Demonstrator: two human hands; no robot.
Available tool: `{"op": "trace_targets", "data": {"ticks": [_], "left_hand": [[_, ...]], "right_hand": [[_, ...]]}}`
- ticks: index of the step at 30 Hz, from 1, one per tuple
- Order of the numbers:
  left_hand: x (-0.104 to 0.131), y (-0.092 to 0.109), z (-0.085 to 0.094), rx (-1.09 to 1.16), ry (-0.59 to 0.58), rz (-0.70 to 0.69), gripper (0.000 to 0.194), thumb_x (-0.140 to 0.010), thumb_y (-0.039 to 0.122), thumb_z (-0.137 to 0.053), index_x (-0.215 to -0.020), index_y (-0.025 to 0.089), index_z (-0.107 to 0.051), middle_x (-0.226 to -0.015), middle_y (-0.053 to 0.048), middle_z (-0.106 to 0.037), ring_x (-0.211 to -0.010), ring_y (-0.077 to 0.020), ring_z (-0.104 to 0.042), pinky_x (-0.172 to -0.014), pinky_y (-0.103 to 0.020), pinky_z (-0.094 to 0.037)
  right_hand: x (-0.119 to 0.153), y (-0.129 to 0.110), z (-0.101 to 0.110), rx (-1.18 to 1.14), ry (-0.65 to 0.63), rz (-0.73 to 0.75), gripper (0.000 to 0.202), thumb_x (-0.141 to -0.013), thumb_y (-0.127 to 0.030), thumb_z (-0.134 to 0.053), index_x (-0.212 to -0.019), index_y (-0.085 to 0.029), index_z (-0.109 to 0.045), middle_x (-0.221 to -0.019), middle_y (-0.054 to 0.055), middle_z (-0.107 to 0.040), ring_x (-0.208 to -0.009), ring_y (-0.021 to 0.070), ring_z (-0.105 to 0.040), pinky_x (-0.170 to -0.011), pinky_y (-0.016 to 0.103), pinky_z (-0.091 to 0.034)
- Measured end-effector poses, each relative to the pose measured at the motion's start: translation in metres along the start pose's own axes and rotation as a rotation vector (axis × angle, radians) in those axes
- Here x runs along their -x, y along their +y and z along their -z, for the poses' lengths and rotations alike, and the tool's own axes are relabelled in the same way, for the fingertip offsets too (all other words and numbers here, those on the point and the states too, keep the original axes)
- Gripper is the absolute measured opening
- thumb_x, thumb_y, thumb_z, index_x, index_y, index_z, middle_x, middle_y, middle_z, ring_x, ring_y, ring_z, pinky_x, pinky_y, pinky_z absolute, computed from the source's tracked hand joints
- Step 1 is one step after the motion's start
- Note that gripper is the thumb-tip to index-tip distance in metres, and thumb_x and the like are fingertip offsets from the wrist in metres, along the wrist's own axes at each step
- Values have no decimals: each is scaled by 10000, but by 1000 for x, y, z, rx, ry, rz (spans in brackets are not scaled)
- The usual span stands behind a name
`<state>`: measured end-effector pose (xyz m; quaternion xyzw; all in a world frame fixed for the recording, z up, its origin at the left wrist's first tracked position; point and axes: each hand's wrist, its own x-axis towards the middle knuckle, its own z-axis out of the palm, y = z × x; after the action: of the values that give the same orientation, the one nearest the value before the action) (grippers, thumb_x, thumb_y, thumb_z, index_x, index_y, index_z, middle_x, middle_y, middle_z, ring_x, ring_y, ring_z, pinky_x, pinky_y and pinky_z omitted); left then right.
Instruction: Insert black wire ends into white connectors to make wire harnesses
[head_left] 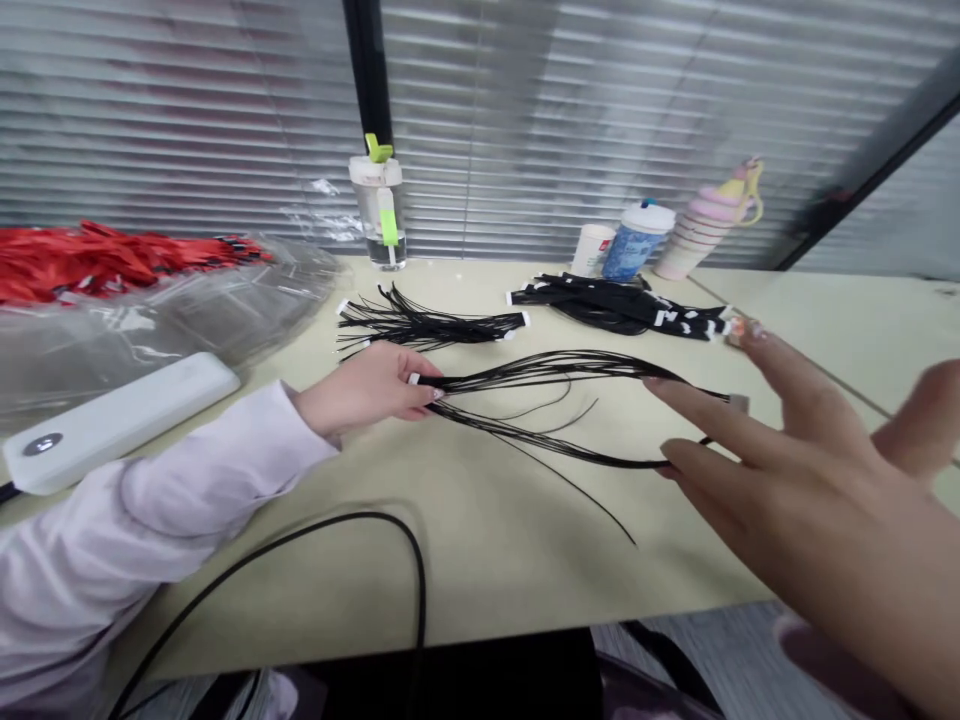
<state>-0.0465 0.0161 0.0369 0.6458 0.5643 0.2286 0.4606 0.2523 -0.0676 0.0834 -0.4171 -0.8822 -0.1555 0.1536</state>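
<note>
A black wire harness [555, 365] stretches across the middle of the table in two strands, with a connector at each end. Its left white connector end is pinched between the thumb and fingers of my left hand [375, 388]. My right hand [802, 470] is held over the harness's right end with its fingers stretched and spread. Two fingertips are at the strands, one at the upper and one at the lower; whether they press on them I cannot tell. A few thin loose wires [577, 490] trail below the harness.
Behind lie a bundle of short black wires [427, 325] and a thicker black harness bundle [615, 305]. Red harnesses [112, 262] rest on clear plastic at left, near a white oblong device [124, 420]. A clear bottle [379, 215], a blue cup [637, 240] and a pink tumbler [697, 230] stand by the blinds.
</note>
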Motion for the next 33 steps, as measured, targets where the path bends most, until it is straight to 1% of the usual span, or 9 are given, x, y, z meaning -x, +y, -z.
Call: {"op": "trace_targets", "data": {"ticks": [2, 6, 10, 14, 16, 20, 25, 30, 33], "left_hand": [[4, 5, -1, 81, 28, -20, 281, -654, 368, -669, -854, 170, -673, -765, -14, -696, -715, -142, -665, -703, -250, -550], [14, 12, -4, 140, 116, -150, 294, -691, 370, -660, -894, 158, -643, -816, -16, -687, -710, -124, -662, -729, -267, -562], [22, 8, -4, 285, 138, -174, 283, -691, 349, -681, -904, 173, -616, -827, -1, -691, -702, -114, -669, -734, -271, -575], [25, 5, -4, 387, 137, -172, 322, -676, 339, -707, -927, 174, -593, -819, -12, -696, -730, -135, -682, -759, -290, -578], [27, 5, -5, 392, 164, -203, 309, -673, 346, -711, -909, 181, -597, -826, 1, -686, -728, -125, -677, -765, -279, -578], [29, 5, -4, 380, 226, -272, 280, -679, 360, -704, -890, 204, -607, -807, 33, -656, -718, -101, -653, -758, -254, -581], [25, -2, -4, 342, 227, -277, 266, -689, 367, -692, -888, 217, -599, -809, 36, -673, -719, -103, -655, -783, -246, -571], [25, 1, -13, 261, 245, -241, 324, -684, 379, -686, -939, 198, -602, -838, 12, -696, -721, -143, -676, -723, -257, -568], [29, 6, -19, 188, 326, -209, 329, -698, 371, -663, -967, 185, -620, -802, -2, -704, -717, -165, -681, -635, -239, -545]], "right_hand": [[2, -2, 12, 112, -44, 73, 287, -635, 17, -435, -587, -225, -581, -1092, 61, -617, -1285, 429, -298, -946, 686, -345], [8, -1, 26, 289, -48, 181, 287, -759, -52, -396, -581, -205, -560, -1112, 75, -605, -1289, 389, -319, -941, 607, -407], [15, 12, 26, 298, 202, 154, 230, -827, -144, -445, -703, -221, -622, -984, 88, -618, -1103, 313, -528, -980, 594, -367], [24, 31, 15, 330, 483, 174, 118, -732, -151, -623, -710, -266, -640, -786, 24, -623, -903, 211, -610, -964, 461, -444], [27, 36, 11, 352, 494, 139, 116, -722, -170, -643, -700, -284, -650, -782, -1, -652, -869, 197, -621, -939, 436, -470], [25, 33, 12, 303, 431, -82, 125, -767, -254, -608, -694, -328, -678, -656, -10, -646, -721, 181, -619, -811, 414, -538], [19, 35, 10, 297, 403, -206, 259, -767, -341, -590, -513, -318, -637, -527, 14, -562, -610, 172, -554, -730, 412, -536], [27, 51, -10, 361, 593, -237, 272, -782, -337, -574, -518, -312, -638, -563, 36, -519, -751, 209, -553, -874, 489, -436], [25, 53, -16, 463, 742, -129, 271, -766, -297, -587, -499, -298, -631, -555, 48, -473, -758, 208, -529, -821, 438, -466]]}}
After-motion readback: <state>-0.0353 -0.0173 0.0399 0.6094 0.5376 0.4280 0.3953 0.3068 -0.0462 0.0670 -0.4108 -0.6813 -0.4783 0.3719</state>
